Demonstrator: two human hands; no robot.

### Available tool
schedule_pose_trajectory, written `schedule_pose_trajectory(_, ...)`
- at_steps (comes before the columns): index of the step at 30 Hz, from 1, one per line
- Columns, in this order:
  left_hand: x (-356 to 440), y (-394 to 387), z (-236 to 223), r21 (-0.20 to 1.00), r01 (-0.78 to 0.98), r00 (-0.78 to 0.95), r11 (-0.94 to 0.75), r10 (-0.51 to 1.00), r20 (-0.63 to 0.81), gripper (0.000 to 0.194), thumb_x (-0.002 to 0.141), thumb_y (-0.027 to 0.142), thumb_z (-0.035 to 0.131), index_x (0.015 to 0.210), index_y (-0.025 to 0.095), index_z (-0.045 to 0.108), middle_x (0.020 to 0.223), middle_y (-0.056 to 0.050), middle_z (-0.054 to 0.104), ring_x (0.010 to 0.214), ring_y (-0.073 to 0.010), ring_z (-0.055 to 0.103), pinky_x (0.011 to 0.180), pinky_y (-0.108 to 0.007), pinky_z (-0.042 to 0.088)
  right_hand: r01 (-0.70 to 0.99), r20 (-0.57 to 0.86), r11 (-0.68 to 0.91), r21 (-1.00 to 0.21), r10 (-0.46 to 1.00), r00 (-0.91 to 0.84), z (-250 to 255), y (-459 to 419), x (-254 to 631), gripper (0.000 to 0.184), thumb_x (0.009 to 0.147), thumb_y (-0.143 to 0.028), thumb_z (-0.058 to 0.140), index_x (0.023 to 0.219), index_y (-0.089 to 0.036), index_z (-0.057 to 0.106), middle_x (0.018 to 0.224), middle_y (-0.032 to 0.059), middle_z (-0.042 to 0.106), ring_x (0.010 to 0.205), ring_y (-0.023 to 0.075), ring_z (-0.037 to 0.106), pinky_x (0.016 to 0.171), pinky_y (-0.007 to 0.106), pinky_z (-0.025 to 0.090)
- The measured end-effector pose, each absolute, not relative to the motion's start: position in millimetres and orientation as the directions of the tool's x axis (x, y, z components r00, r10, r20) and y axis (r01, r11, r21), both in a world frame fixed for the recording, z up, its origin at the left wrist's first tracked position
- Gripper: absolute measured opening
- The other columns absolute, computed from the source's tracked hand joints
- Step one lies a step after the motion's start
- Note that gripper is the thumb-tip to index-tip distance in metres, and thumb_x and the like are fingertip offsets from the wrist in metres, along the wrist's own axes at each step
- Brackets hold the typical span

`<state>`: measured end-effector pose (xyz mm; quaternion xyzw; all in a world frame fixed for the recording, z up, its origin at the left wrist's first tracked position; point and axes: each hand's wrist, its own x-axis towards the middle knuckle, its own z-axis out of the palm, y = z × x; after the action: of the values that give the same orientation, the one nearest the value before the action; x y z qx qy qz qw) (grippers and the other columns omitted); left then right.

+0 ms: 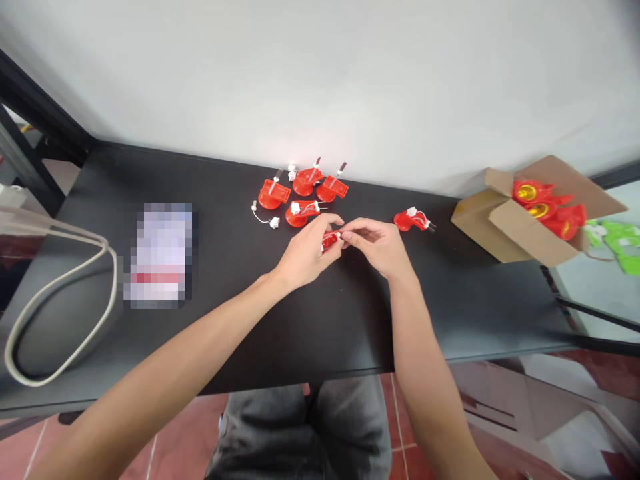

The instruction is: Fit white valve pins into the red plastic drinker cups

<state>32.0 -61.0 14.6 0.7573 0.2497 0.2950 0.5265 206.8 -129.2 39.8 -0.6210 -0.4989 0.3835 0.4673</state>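
Observation:
My left hand [315, 250] is closed around a small red plastic part [330, 240] with white wire on it, much of it hidden by the fingers. At the part's right end, the thumb and fingers of my right hand [373, 243] are pinched together by a small white piece. What exactly they grip is hard to see. Just beyond my hands stand several red round-based parts: one with white wire [299, 213], others with upright metal strips [274, 193]. A loose white wire with a connector [265, 217] lies to their left. Right of my hands rests another red part with two prongs [411, 219].
An open cardboard box [487, 217] holding red and yellow plastic pieces [550, 207] stands at the right. A blurred-out flat item [160, 257] and a looped pale cable [113, 287] lie at left on the black table [320, 333]. A white wall [320, 80] rises behind.

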Motion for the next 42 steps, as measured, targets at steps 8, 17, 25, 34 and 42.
schedule_pose_trajectory(8,32.3,-61.4,14.6,0.939,0.048,0.700,-0.342,0.682,0.212,0.026,0.091,0.020,0.056,0.117,0.021,0.053,0.089,0.000,0.060,0.085,-0.0158,0.059,0.076,-0.030,0.047,0.274,0.068,0.013,-0.962,0.979,0.192,40.6,-129.6,207.9,0.008,0.083,-0.032,0.080,0.083,-0.024,0.078,0.084,0.0018,0.072,0.074,0.0159,0.067,0.073,0.033,0.058)
schedule_pose_trajectory(17,33.4,-62.0,11.5,0.930,0.062,0.694,-0.363,0.685,0.222,0.028,0.092,0.023,0.057,0.119,0.022,0.053,0.095,-0.002,0.062,0.088,-0.0164,0.061,0.074,-0.030,0.048,0.280,0.052,0.003,-0.960,0.984,0.171,39.1,-129.9,208.1,0.006,0.084,-0.030,0.079,0.084,-0.024,0.077,0.084,0.0018,0.072,0.077,0.0165,0.068,0.075,0.032,0.059)
schedule_pose_trajectory(25,32.9,-63.3,11.4,0.930,0.061,0.687,-0.361,0.691,0.223,0.027,0.093,0.025,0.056,0.120,0.023,0.053,0.099,-0.003,0.064,0.091,-0.0171,0.062,0.076,-0.031,0.048,0.272,0.068,0.016,-0.962,0.981,0.182,40.9,-130.3,205.2,0.004,0.083,-0.028,0.080,0.084,-0.025,0.078,0.085,0.0018,0.073,0.078,0.0165,0.069,0.076,0.032,0.059)
schedule_pose_trajectory(34,32.4,-64.4,12.3,0.935,0.064,0.688,-0.349,0.694,0.212,0.027,0.093,0.027,0.056,0.120,0.023,0.054,0.099,-0.003,0.065,0.093,-0.0178,0.062,0.082,-0.033,0.049,0.317,0.101,0.036,-0.948,0.976,0.193,42.8,-131.3,204.2,0.010,0.082,-0.034,0.081,0.083,-0.025,0.077,0.089,0.0030,0.073,0.079,0.0177,0.068,0.074,0.034,0.059)
schedule_pose_trajectory(42,31.7,-65.6,12.4,0.925,0.083,0.696,-0.371,0.686,0.213,0.029,0.093,0.025,0.057,0.121,0.024,0.053,0.102,-0.003,0.066,0.095,-0.0182,0.064,0.082,-0.034,0.051,0.330,0.031,-0.033,-0.943,0.982,0.186,45.0,-132.5,206.3,0.017,0.080,-0.040,0.082,0.082,-0.024,0.075,0.086,0.0032,0.072,0.078,0.0187,0.067,0.074,0.035,0.059)
